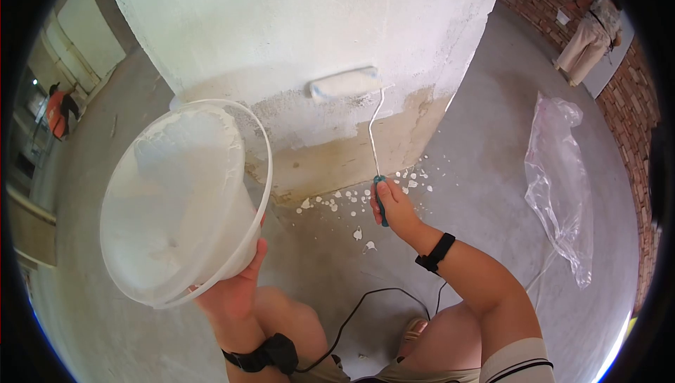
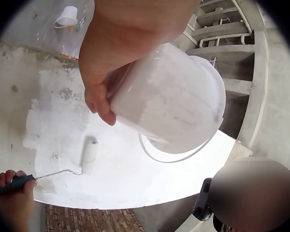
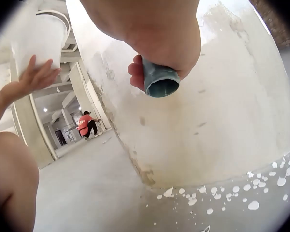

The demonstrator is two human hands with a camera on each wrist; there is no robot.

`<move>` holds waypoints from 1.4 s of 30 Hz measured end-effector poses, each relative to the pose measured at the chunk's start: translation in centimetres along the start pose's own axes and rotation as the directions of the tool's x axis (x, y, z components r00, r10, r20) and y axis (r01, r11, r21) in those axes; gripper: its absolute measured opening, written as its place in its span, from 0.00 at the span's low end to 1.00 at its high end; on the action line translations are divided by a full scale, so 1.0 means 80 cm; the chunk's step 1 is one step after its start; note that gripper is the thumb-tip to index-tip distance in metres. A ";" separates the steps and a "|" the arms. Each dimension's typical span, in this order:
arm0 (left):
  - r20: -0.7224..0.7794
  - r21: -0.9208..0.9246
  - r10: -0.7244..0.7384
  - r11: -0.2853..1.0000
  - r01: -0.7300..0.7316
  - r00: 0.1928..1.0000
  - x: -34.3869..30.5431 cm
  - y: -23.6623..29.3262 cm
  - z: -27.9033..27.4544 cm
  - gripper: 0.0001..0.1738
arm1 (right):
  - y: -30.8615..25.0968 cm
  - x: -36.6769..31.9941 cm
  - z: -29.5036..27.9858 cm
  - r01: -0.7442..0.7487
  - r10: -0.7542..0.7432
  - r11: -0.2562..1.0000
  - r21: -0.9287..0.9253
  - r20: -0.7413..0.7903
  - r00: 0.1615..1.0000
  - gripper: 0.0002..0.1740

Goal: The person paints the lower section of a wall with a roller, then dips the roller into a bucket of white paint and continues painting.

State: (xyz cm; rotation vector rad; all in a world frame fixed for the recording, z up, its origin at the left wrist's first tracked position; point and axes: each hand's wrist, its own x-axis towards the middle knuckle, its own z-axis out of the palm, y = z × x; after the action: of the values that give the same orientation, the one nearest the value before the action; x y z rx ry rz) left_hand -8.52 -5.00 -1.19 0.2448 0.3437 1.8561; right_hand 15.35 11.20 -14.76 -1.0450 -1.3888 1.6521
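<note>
My right hand (image 1: 396, 203) grips the teal handle of a paint roller (image 1: 344, 84), whose white sleeve lies against the wall face at the edge of the white paint. The thin wire frame runs from the handle up to the sleeve's right end. On the left, my left hand (image 1: 235, 291) holds a white plastic bucket (image 1: 176, 242) by its base, fingers against the outside. The bucket is tilted, its mouth facing up and toward me, with white paint coating the inside. Its handle loop hangs over the right side. White paint covers the upper wall (image 1: 295, 24); a tan strip (image 1: 316, 165) shows below.
White paint drops (image 1: 330, 203) dot the grey floor along the wall's foot. A clear plastic sheet (image 1: 559, 179) lies at right. A black cable (image 1: 365, 295) loops between my wrists. One person (image 1: 60, 110) crouches far left; another (image 1: 594, 35) stands far right by brickwork.
</note>
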 end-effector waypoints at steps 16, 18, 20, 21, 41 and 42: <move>0.015 0.026 0.009 1.000 -0.009 1.000 -0.004 -0.004 0.001 0.38 | 0.083 -0.060 0.007 -0.274 0.232 0.939 -0.210 -0.203 0.951 0.19; 0.016 0.034 0.016 0.999 -0.016 1.000 -0.004 -0.003 -0.001 0.38 | 0.093 -0.053 0.004 -0.176 0.122 0.940 -0.291 -0.194 0.973 0.19; 0.018 0.041 0.022 0.999 -0.023 1.000 -0.004 -0.002 0.000 0.38 | 0.087 -0.050 0.004 -0.077 0.011 0.926 -0.369 -0.177 0.984 0.20; 0.015 0.040 0.020 0.999 -0.021 1.000 -0.003 -0.002 0.000 0.37 | 0.068 -0.050 0.008 0.009 -0.070 0.900 -0.435 -0.126 0.989 0.20; 0.010 0.054 0.003 0.999 -0.003 1.000 -0.001 -0.002 0.000 0.37 | -0.006 0.006 -0.031 0.100 -0.100 0.995 -0.009 -0.188 0.977 0.20; 0.007 0.055 0.001 0.998 -0.002 1.000 -0.001 -0.002 0.000 0.37 | 0.005 0.006 -0.035 0.088 -0.095 0.995 -0.044 -0.198 0.976 0.20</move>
State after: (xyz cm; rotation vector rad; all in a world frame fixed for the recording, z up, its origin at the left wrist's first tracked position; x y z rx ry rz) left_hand -8.32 -5.04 -1.22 0.2886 0.3904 1.8484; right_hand 17.67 12.68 -15.45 -1.1176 -1.3170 1.4190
